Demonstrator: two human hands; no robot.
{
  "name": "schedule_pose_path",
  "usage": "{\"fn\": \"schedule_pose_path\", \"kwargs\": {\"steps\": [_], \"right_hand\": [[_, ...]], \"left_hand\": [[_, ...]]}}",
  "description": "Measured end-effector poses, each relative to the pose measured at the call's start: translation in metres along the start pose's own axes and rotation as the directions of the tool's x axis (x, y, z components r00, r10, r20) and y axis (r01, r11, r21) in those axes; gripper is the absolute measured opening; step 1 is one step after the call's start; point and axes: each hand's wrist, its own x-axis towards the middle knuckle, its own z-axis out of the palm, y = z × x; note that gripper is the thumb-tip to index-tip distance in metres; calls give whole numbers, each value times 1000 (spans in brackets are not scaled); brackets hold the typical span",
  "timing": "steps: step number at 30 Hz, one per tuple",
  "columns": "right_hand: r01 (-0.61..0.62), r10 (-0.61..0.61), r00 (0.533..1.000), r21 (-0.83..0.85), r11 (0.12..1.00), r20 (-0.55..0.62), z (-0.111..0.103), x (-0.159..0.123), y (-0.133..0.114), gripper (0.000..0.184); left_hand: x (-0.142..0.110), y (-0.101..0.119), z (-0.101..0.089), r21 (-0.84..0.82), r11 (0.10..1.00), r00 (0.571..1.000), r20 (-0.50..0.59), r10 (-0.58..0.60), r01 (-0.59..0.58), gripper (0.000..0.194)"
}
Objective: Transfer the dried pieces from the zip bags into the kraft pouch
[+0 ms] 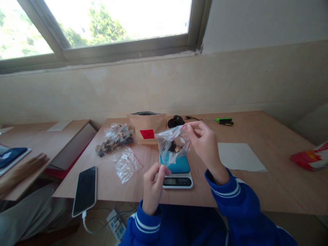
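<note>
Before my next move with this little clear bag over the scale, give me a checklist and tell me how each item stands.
1. Right hand gripping the clear bag near its red-lined top: ok.
2. Left hand pinching the bag's lower end: cannot tell; the fingertips are there, but the grip is unclear.
3. Dark and tan pieces inside the bag: ok, they show through the plastic.
4. Scale resting on the table: ok.
5. Reading on the display: cannot tell, too small.
6. Phone fully on the table: not ok; it overhangs the front edge, cable attached.
</note>
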Motion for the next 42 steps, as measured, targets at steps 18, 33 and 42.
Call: {"fn": "schedule_pose_path", "kwargs": {"steps": [18, 33, 42], "right_hand": [[-226, 68, 873, 278, 934, 484, 49, 4, -17, 22], [718, -361, 626, -331, 612, 691, 96, 85, -17, 34], [758, -184, 522, -355, 548, 833, 94, 96, -31, 31]], "left_hand": [[58, -7, 6, -733, 681, 926, -262, -273, -6, 40], [143, 39, -76, -624, 754, 814, -537, -223, -205, 35], [209, 62, -86, -498, 829, 869, -494, -29, -256, 35]]}}
